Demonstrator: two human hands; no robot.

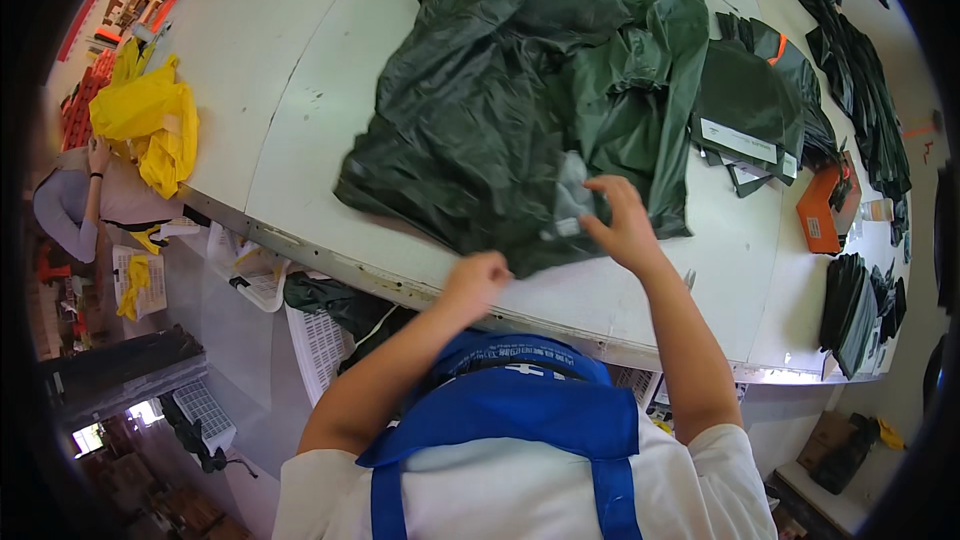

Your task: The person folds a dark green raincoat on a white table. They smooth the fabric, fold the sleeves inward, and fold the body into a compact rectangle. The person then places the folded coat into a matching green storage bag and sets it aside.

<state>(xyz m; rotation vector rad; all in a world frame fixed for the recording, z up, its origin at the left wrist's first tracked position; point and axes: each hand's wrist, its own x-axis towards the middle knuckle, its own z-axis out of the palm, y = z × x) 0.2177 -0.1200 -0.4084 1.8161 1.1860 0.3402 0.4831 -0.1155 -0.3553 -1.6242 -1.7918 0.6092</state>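
Observation:
A dark green waterproof garment (480, 110), wrinkled and glossy, lies spread over the white table in front of me. My left hand (476, 286) is closed at its near hem, fingers pinched on the fabric edge. My right hand (622, 224) hovers by the near right part, with thumb and fingers apart and curved. Just left of those fingertips is a pale grey, see-through patch (571, 190) on the garment, slightly smeared by motion. Whether the fingertips touch it I cannot tell.
Folded dark green garments (745, 105) with white labels lie right of the spread one. Beyond them are an orange box (822, 208) and a green stack (848, 315). At left, another person's arm (92, 190) reaches to yellow fabric (155, 125). White baskets (318, 345) stand below the table edge.

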